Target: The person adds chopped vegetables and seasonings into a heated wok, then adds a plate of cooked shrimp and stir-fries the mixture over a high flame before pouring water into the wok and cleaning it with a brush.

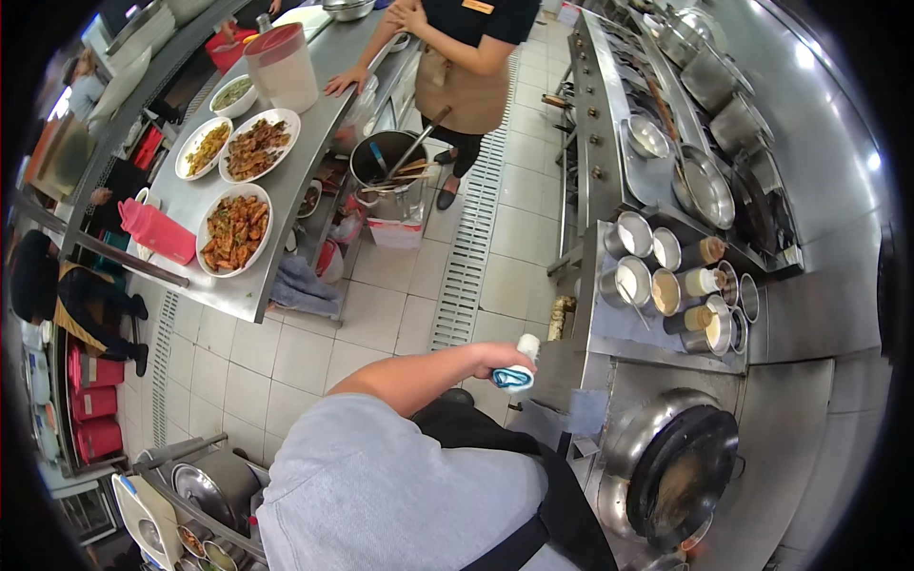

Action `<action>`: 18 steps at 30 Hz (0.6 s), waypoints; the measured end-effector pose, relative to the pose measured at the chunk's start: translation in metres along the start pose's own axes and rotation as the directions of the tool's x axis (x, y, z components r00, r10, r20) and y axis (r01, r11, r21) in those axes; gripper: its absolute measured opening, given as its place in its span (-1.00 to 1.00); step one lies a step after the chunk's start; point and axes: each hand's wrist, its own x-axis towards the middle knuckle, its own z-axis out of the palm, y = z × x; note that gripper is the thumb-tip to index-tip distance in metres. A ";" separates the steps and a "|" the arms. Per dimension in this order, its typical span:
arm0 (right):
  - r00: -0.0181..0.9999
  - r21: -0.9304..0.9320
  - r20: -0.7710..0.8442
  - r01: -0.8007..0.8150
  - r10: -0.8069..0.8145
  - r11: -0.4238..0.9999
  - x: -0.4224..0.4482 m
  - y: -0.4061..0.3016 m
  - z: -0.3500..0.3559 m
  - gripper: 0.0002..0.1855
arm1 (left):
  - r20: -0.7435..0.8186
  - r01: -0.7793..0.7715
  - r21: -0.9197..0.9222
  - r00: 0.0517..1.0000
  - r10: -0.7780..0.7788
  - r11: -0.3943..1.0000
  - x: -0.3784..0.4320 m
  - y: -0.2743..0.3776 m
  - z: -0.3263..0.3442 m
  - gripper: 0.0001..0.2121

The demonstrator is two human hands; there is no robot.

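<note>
My left hand (502,359) reaches forward, its fingers closed around a rolled white cloth (527,350) with a blue edge. One end of the roll faces up toward me and the other pokes out past my fingers. Out of view is my right hand. To the right of the cloth, a large dark wok (682,475) rests in a round steel burner housing (618,428). Beyond it, on a steel counter, stand several steel seasoning pots (633,283), one with a spoon in it, and squeeze bottles (703,282).
A steel table (246,303) at left holds bowls of cooked food (235,232), a pink bottle (161,232) and a lidded pitcher (282,68). A person in a brown apron (464,89) stands beside it. Floor drain grating (464,268) runs down the aisle; a stove (593,114) lines the right.
</note>
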 end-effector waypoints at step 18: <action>0.950 -0.379 0.068 0.306 -0.304 0.873 0.091 0.034 -0.071 -0.70 | -0.140 -0.123 -0.017 0.983 0.119 0.992 -0.061 -0.031 0.058 -0.70</action>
